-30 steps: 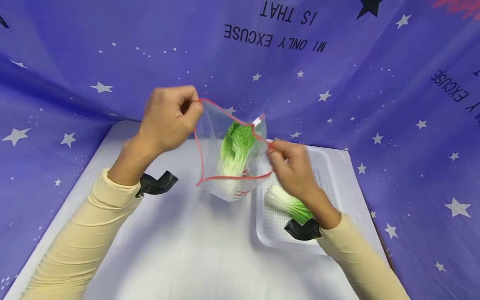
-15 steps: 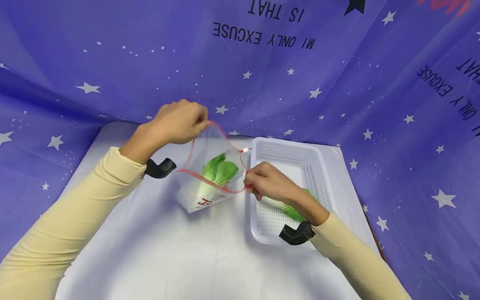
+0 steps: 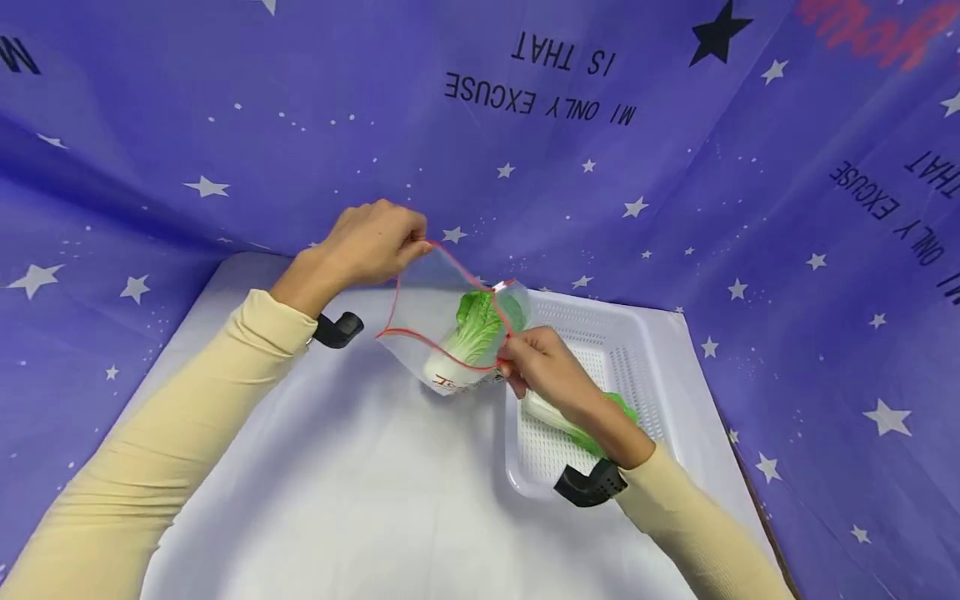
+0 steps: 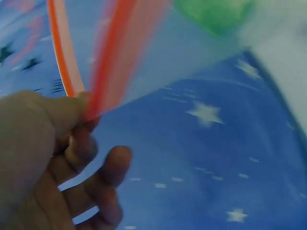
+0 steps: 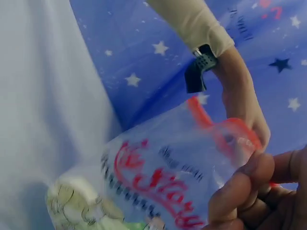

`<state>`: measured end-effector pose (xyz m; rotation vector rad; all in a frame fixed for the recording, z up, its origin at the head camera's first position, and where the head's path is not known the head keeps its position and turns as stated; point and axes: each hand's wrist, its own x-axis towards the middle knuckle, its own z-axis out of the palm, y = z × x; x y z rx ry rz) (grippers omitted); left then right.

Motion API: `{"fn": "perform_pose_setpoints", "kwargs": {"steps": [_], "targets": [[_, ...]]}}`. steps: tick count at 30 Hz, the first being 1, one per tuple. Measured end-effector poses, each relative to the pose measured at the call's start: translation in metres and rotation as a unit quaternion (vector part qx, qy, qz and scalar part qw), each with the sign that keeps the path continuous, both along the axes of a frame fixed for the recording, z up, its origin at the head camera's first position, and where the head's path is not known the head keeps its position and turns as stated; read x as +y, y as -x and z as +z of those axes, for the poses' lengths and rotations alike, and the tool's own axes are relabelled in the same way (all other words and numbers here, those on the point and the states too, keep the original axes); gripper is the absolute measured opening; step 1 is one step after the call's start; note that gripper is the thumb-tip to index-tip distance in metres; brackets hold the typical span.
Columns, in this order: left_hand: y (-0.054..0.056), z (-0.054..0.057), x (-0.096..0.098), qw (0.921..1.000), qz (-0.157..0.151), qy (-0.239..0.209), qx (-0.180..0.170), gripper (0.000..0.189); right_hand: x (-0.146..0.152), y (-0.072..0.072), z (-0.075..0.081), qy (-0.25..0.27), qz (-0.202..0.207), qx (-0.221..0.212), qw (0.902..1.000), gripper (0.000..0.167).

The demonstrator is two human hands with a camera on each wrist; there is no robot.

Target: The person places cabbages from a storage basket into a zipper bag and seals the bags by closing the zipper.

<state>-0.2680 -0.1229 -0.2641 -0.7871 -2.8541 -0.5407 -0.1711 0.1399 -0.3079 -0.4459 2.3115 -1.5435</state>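
My left hand (image 3: 378,242) pinches the top rim of a clear zip bag (image 3: 431,296) with red edging; thumb and forefinger meet on the strip in the left wrist view. On the bag's other side my right hand (image 3: 543,367) grips the rim. The mouth gapes between the hands. Inside lies a head of Chinese cabbage (image 3: 476,325), pale stem end low, green leaves toward the white slider (image 3: 499,287). Red lettering (image 5: 158,187) shows on the bag's face in the right wrist view.
A white perforated basket (image 3: 513,467) stands right of the bag, beneath my right forearm. Another pale-stemmed leafy vegetable (image 3: 551,412) lies in it, partly hidden by that arm. A white cloth (image 3: 360,500) covers the table. Blue star-printed fabric (image 3: 375,108) rises behind and at both sides.
The bag with the cabbage has come down from a higher, blurred position, tilting left and then back right. Both hands keep their hold on its rim; the right has moved left and lower.
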Motion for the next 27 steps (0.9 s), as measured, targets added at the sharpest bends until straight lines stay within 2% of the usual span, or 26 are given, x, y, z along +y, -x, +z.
{"fn": "perform_pose_setpoints", "kwargs": {"steps": [2, 4, 6, 9, 11, 16, 20, 23, 25, 27], "targets": [[0.002, 0.002, 0.001, 0.999, 0.016, -0.032, 0.025, 0.023, 0.002, 0.004, -0.001, 0.042, -0.004, 0.017, 0.999, 0.03], [0.0, 0.009, 0.0, 0.9971, 0.032, -0.057, 0.04, 0.024, 0.002, 0.006, 0.001, 0.066, 0.012, 0.022, 0.9975, 0.03], [-0.002, 0.012, -0.002, 0.9969, 0.037, -0.06, 0.033, 0.024, 0.002, 0.007, -0.002, 0.075, 0.034, 0.003, 0.9966, 0.029], [-0.004, 0.003, -0.005, 0.9985, 0.029, -0.046, 0.009, 0.023, 0.003, 0.005, -0.013, 0.053, 0.068, -0.024, 0.996, 0.028], [-0.004, -0.006, -0.005, 0.999, 0.022, -0.039, 0.0, 0.021, 0.006, 0.004, -0.021, 0.03, 0.092, -0.026, 0.995, 0.028], [-0.007, -0.018, -0.007, 0.9993, 0.006, -0.03, -0.02, 0.021, 0.017, 0.005, -0.031, -0.035, 0.147, -0.003, 0.9885, 0.023], [-0.01, -0.025, -0.008, 0.9991, 0.001, -0.021, -0.037, 0.022, 0.042, 0.008, -0.037, -0.114, 0.145, 0.039, 0.982, 0.016], [-0.012, -0.03, -0.01, 0.9989, 0.002, -0.021, -0.043, 0.022, 0.069, 0.014, -0.049, -0.201, 0.112, 0.093, 0.9686, 0.011], [-0.013, -0.033, -0.011, 0.9988, 0.002, -0.024, -0.044, 0.022, 0.089, 0.017, -0.06, -0.268, 0.09, 0.124, 0.9512, 0.01], [-0.014, -0.034, -0.012, 0.9986, 0.0, -0.027, -0.046, 0.022, 0.108, 0.02, -0.07, -0.33, 0.073, 0.137, 0.9311, 0.013]]}}
